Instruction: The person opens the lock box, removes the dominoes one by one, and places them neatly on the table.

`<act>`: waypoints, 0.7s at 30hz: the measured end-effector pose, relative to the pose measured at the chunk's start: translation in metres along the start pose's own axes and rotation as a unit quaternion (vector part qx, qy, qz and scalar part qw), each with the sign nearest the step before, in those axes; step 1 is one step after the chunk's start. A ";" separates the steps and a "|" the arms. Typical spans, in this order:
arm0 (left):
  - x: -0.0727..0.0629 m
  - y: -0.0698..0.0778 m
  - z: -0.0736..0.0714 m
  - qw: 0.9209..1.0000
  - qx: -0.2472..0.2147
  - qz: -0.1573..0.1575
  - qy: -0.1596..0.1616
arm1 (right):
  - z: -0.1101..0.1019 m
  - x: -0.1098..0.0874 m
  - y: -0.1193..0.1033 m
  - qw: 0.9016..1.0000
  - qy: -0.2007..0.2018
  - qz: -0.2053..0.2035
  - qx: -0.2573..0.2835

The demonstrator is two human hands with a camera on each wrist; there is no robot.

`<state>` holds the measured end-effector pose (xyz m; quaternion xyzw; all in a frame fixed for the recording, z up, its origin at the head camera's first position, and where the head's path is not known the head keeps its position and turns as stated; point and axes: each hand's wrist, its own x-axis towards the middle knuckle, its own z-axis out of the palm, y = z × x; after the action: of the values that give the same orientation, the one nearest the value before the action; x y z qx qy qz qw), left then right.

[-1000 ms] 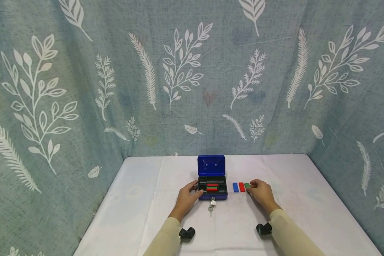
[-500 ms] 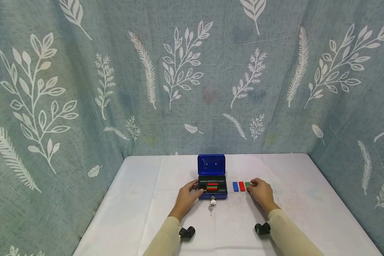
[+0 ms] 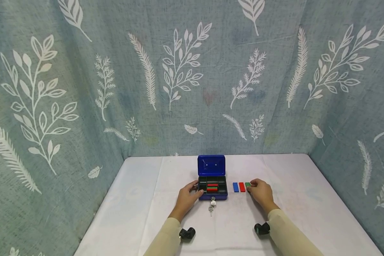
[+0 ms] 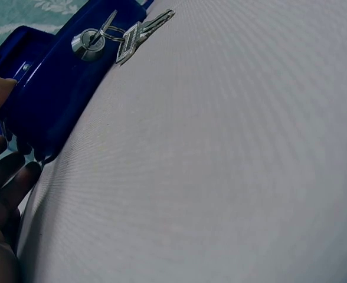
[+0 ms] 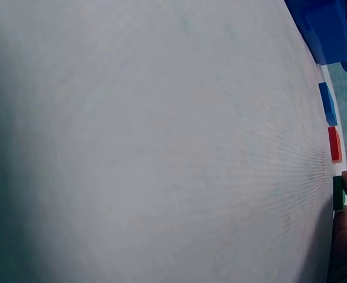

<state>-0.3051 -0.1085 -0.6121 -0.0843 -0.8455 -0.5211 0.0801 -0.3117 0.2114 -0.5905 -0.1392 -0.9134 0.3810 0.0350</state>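
A blue cash box [image 3: 212, 196] stands on the table with its lid [image 3: 211, 165] raised. Its black tray [image 3: 222, 180] has compartments, and several red and green blocks [image 3: 212, 187] lie in the middle one. My left hand [image 3: 186, 199] holds the box's left side, thumb on the rim and fingers along the wall. To the right of the box lie a blue block [image 3: 235, 187] and a red block [image 3: 241, 187] in a row. At the row's right end my right hand [image 3: 261, 193] pinches a green block [image 5: 338, 193] between thumb and fingers, hiding part of it.
A key sits in the box's front lock [image 4: 88, 44], and more keys [image 4: 129, 42] hang from it on a ring. White cloth covers the table [image 3: 160, 185]. A leaf-patterned curtain [image 3: 192, 89] rises behind and at both sides.
The right wrist has shifted slightly left, and the green block lies a little straighter alongside the red one. My left hand and the box have stayed in place.
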 end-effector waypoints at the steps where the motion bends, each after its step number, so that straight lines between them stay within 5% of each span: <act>1: 0.000 0.000 0.000 1.000 0.002 0.002 0.000 | 0.000 0.000 0.000 1.000 0.001 0.000 0.002; 21: -0.001 0.000 0.002 1.000 0.002 -0.014 0.003 | -0.011 -0.001 0.002 0.999 -0.017 -0.016 0.034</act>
<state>-0.3046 -0.1066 -0.6135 -0.0709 -0.8472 -0.5209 0.0762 -0.3081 0.2197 -0.5844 -0.1171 -0.9025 0.4133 0.0299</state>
